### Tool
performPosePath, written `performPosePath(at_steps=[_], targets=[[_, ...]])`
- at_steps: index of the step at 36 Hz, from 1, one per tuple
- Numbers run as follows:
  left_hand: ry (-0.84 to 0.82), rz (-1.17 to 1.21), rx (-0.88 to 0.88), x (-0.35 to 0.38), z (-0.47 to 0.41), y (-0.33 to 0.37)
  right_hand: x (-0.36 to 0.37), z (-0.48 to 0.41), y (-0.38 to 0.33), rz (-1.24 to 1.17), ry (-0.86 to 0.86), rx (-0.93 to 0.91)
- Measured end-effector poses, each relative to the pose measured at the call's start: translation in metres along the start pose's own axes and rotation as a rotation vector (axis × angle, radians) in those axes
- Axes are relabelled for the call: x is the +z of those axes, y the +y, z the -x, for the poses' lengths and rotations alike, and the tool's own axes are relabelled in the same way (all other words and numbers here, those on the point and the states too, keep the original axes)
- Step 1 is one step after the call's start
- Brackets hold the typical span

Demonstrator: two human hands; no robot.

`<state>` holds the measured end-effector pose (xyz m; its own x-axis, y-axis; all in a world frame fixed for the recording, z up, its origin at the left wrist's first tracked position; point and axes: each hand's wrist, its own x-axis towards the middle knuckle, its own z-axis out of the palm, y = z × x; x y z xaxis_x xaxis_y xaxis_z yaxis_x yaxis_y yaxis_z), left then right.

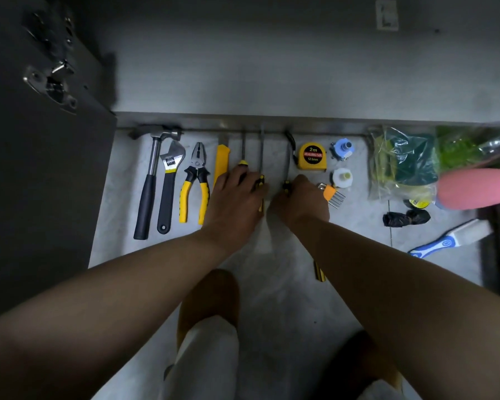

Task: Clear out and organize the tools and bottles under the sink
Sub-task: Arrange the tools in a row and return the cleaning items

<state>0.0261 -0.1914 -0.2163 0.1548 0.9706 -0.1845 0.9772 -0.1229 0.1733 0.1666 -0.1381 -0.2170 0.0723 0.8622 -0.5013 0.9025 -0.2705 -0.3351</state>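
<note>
Tools lie in a row on the grey floor in front of the cabinet: a hammer [149, 183], an adjustable wrench [169, 180], yellow-handled pliers [195, 183], a yellow knife [222, 163] and three screwdrivers. My left hand [234, 200] lies over the handles of two screwdrivers [243, 157], fingers curled on one. My right hand [300, 200] grips the black-and-yellow handle of the third screwdriver [287, 168]. A yellow tape measure [312, 156] lies just right of it.
Two small plastic fittings [342, 163], a hex key set [331, 194], a bag of sponges [403, 163], a pink bottle [476, 189], black tape rolls [406, 217] and a blue brush [451, 239] lie to the right. An open dark cabinet door [41, 168] stands at the left.
</note>
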Motion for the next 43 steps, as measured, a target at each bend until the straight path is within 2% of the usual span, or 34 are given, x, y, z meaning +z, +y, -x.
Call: performPosePath(at_steps=[12,37,43], targets=[[0.049,0.036,-0.016,0.008,0.000,-0.001,0.004,-0.004,-0.013,-0.035,-0.014,-0.136],[0.035,-0.023,-0.028,0.008,0.003,-0.004,0.007,-0.005,-0.005,-0.022,0.019,-0.159],[0.030,-0.019,-0.033,0.010,0.003,-0.003,0.006,-0.005,0.001,-0.094,0.001,-0.151]])
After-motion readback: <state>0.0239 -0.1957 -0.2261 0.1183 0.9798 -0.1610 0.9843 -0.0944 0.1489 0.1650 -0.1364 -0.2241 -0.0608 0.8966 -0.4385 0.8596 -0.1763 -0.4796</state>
